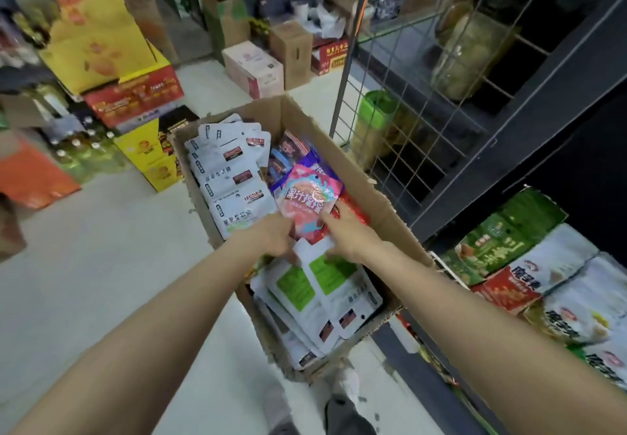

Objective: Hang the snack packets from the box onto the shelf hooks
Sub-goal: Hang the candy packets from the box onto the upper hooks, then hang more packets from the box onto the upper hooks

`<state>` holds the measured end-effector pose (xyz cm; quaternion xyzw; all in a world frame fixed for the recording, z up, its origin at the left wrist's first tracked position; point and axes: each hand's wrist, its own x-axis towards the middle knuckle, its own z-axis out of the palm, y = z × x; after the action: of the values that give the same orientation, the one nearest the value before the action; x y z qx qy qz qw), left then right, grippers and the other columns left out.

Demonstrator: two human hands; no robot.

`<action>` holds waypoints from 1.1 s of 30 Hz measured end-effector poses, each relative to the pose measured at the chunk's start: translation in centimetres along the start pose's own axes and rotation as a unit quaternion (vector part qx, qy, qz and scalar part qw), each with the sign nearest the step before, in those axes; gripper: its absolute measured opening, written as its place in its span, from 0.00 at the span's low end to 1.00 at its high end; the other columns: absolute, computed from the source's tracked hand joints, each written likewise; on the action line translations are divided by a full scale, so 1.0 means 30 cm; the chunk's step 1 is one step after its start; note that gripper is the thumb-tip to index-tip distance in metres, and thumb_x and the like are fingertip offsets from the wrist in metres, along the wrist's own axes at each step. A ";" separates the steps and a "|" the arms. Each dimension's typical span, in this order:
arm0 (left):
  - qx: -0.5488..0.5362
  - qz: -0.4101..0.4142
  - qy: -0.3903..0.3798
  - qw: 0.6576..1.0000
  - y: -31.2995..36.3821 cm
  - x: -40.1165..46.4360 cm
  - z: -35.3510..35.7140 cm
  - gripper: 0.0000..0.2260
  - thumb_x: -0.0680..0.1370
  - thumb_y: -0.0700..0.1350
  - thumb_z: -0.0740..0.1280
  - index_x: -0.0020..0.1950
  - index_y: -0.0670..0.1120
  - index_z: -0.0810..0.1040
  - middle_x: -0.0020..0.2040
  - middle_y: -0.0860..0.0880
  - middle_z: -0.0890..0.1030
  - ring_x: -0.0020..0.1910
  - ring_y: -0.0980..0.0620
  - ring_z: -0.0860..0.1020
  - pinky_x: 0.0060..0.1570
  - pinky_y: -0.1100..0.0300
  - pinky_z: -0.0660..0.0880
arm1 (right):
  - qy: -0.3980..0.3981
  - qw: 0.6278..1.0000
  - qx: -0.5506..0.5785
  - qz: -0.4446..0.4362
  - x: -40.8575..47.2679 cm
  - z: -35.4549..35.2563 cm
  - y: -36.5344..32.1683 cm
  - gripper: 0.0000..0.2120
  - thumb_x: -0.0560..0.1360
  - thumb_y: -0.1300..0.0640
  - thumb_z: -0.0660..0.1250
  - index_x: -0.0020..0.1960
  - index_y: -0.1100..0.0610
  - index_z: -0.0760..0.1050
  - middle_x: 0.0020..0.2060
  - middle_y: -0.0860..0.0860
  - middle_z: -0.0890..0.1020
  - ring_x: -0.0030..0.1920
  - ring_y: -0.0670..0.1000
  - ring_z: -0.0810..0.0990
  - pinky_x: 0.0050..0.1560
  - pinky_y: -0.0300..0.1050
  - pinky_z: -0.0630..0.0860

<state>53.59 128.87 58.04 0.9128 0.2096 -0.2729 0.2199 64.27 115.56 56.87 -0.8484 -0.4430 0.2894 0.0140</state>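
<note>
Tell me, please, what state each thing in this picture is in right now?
Cardboard box: open, full of packets.
Pink packet: in the box, held by both hands.
White packets: stacked in the box.
Left hand: gripping the pink packet.
Right hand: fingers on the pink packet.
Wire rack: bare here.

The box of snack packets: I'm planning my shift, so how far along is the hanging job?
Early. Done: nothing shows as newly hung; the wire grid panel looks bare. In hand: both hands are in the cardboard box, the left hand and right hand at a pink packet. Left: white packets and green-labelled packets fill the box.
</note>
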 end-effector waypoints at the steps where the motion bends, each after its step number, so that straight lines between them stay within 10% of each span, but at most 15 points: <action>1: 0.019 0.002 -0.013 1.000 0.000 0.004 0.000 0.28 0.68 0.54 0.75 0.60 0.41 0.72 0.60 0.40 0.73 0.58 0.42 0.72 0.50 0.57 0.69 | -0.007 1.000 -0.021 -0.001 0.010 0.008 0.000 0.31 0.70 0.54 0.73 0.68 0.55 0.64 0.74 0.58 0.51 0.71 0.60 0.62 0.64 0.53 0.70; 7: 0.034 0.003 -0.042 0.999 -0.014 0.014 0.010 0.21 0.69 0.55 0.74 0.49 0.38 0.82 0.41 0.44 0.75 0.50 0.43 0.72 0.42 0.60 0.65 | 0.124 0.986 0.102 0.047 0.023 0.026 -0.011 0.20 0.74 0.61 0.62 0.65 0.61 0.65 0.62 0.57 0.69 0.63 0.58 0.70 0.56 0.47 0.67; 15: 0.034 0.015 0.026 0.999 0.008 0.019 0.018 0.13 0.73 0.43 0.72 0.54 0.37 0.80 0.54 0.37 0.80 0.54 0.40 0.77 0.46 0.56 0.71 | 0.075 0.993 -0.074 -0.051 -0.026 -0.086 0.004 0.05 0.74 0.63 0.58 0.45 0.54 0.65 0.45 0.54 0.78 0.45 0.58 0.76 0.39 0.46 0.66; 21: -0.062 0.035 0.085 0.994 0.016 0.005 -0.009 0.07 0.79 0.43 0.61 0.49 0.40 0.74 0.52 0.38 0.78 0.52 0.40 0.75 0.44 0.58 0.67 | 0.080 0.994 -0.048 -0.061 -0.057 -0.104 0.004 0.06 0.76 0.63 0.60 0.49 0.54 0.64 0.44 0.56 0.78 0.45 0.60 0.77 0.40 0.49 0.69; 26: -0.213 0.093 0.168 0.958 0.008 -0.072 -0.066 0.03 0.82 0.40 0.55 0.49 0.43 0.66 0.41 0.45 0.74 0.32 0.52 0.67 0.32 0.57 0.62 | 0.157 0.977 0.114 -0.084 -0.080 -0.162 0.020 0.07 0.75 0.59 0.67 0.51 0.60 0.77 0.47 0.55 0.81 0.51 0.56 0.77 0.48 0.47 0.67; 33: -0.352 0.175 0.257 0.883 0.050 -0.140 -0.189 0.12 0.80 0.39 0.60 0.38 0.50 0.69 0.31 0.50 0.68 0.29 0.58 0.64 0.31 0.62 0.61 | 0.257 0.933 0.205 -0.144 -0.181 -0.261 -0.031 0.04 0.74 0.61 0.68 0.41 0.58 0.76 0.39 0.46 0.76 0.47 0.45 0.72 0.46 0.39 0.64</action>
<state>53.44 129.48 65.24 0.8353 0.1776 0.1055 0.5095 65.14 113.82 66.25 -0.7992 -0.4730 0.1415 0.3428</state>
